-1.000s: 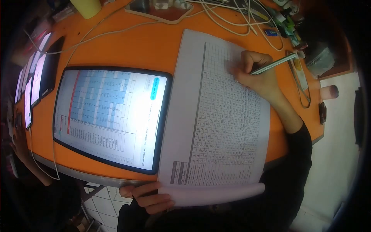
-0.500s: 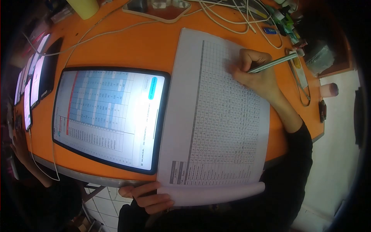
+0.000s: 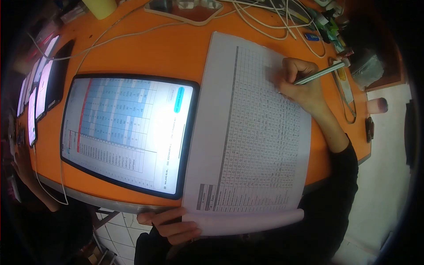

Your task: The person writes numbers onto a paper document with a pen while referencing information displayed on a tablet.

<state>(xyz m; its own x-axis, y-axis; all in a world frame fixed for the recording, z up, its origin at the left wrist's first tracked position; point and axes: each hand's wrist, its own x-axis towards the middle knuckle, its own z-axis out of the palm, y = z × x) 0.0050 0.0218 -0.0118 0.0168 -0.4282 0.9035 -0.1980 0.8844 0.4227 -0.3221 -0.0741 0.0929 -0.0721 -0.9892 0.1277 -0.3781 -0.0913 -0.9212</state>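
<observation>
My right hand (image 3: 304,86) is closed around a silver-green pen (image 3: 321,73), and its side rests on a printed table sheet (image 3: 212,110). Handwritten figures fill many of the sheet's rows; the pen's tip is hidden by my fingers. At the near edge, my left hand (image 3: 174,225) grips the sheet where its end curls over into a roll (image 3: 247,223). Left of the paper lies a tablet (image 3: 165,145), its lit screen showing a spreadsheet with blue columns and a red line. The tablet's edge is close beside the sheet.
Several lit phones (image 3: 43,86) stand at the left, near another person's hand (image 3: 25,170). White cables (image 3: 132,33) cross the orange table (image 3: 141,53). At the back are a yellow cup (image 3: 100,6), a framed tray-like object (image 3: 187,20) and a blue battery-like item (image 3: 311,37).
The view has shifted slightly, so the tablet and sheet appear a little to the right. My right hand still holds the pen over the sheet, and my left hand keeps its grip.
</observation>
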